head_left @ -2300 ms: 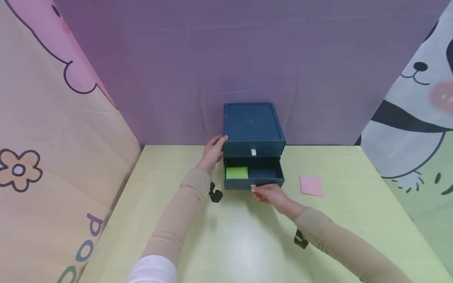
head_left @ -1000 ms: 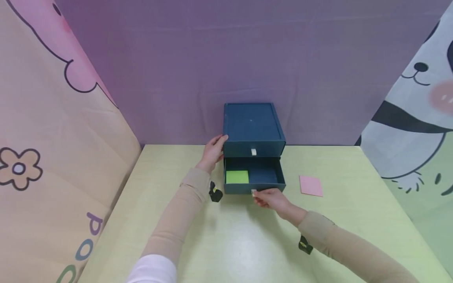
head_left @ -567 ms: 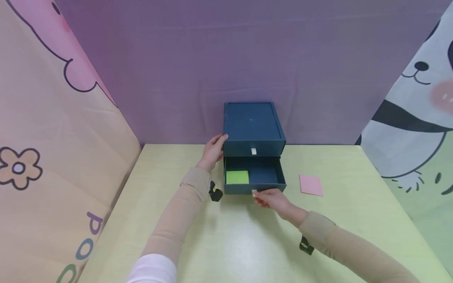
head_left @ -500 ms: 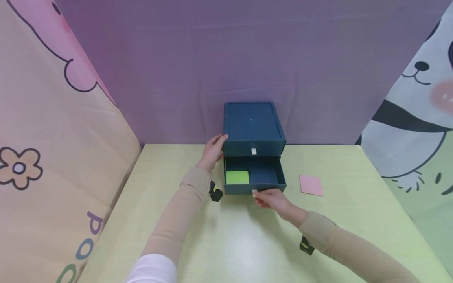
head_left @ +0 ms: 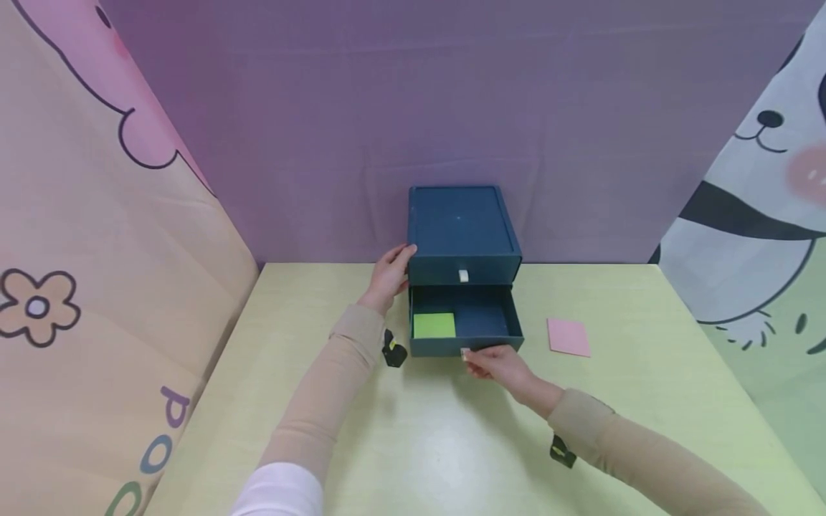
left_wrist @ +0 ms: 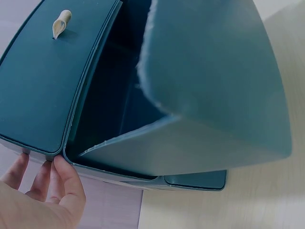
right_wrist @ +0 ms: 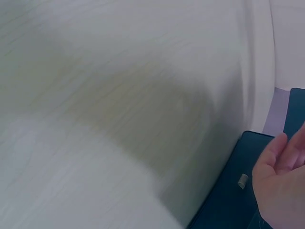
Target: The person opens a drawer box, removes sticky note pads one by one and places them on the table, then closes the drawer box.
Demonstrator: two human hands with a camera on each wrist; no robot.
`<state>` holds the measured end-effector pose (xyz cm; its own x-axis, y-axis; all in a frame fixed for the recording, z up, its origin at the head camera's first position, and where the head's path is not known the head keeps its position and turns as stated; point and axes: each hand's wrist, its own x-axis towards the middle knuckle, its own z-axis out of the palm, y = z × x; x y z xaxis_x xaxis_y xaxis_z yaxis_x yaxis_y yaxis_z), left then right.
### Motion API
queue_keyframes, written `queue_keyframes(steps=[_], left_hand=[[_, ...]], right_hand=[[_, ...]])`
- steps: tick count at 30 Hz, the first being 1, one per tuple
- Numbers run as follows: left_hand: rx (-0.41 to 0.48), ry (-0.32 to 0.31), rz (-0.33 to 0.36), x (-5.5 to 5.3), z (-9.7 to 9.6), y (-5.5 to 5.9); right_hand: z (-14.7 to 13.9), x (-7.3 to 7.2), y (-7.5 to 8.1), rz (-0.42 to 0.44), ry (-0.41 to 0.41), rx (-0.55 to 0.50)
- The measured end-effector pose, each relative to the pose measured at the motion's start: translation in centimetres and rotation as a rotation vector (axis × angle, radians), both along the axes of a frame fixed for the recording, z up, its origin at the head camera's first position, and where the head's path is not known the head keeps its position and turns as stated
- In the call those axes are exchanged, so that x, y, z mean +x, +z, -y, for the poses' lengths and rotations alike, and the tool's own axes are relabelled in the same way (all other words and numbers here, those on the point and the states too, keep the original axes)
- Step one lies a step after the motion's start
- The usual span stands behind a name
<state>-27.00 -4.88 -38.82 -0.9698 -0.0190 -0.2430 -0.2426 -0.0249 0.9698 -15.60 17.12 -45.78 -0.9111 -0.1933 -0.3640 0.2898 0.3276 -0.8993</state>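
A dark blue desktop drawer box [head_left: 461, 222] stands at the back of the table. One of its lower drawers [head_left: 432, 347] is pulled out, while the drawer above, with a pale pull tab [head_left: 463, 276], is closed. My left hand [head_left: 387, 276] rests against the box's left side, its fingertips [left_wrist: 62, 160] at the edge in the left wrist view. My right hand [head_left: 500, 367] pinches the small pale tab [head_left: 464, 353] on the pulled-out drawer's front. Inside that drawer, at left, lies a square green sticky-note pad [head_left: 434, 325].
A pink sticky note [head_left: 569, 337] lies on the pale table [head_left: 310, 322] right of the box. A purple cloth [head_left: 323, 129] hangs close behind, and printed cloths [head_left: 116, 287] flank both sides. Black straps [head_left: 393, 351] dangle at the wrists.
The drawer has come further out toward me, with my right hand moving along at its tab. More of its inside shows. My left hand has stayed on the box's side.
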Motion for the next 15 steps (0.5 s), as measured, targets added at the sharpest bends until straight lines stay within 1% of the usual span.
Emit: queue_keyframes(steps=[5, 7, 11, 15], left_hand=[[-0.005, 0.002, 0.0, -0.04, 0.0, -0.09], [-0.007, 0.002, 0.0, -0.04, 0.01, -0.13], [-0.01, 0.0, 0.002, -0.03, -0.01, -0.14], [-0.008, -0.001, 0.0, -0.01, -0.03, -0.1]], right_hand=[[0.11, 0.33, -0.11, -0.009, -0.009, 0.014], [0.13, 0.44, -0.13, -0.025, -0.001, 0.02], [0.18, 0.69, -0.07, -0.051, 0.012, 0.02], [0.23, 0.88, -0.06, -0.054, 0.004, 0.008]])
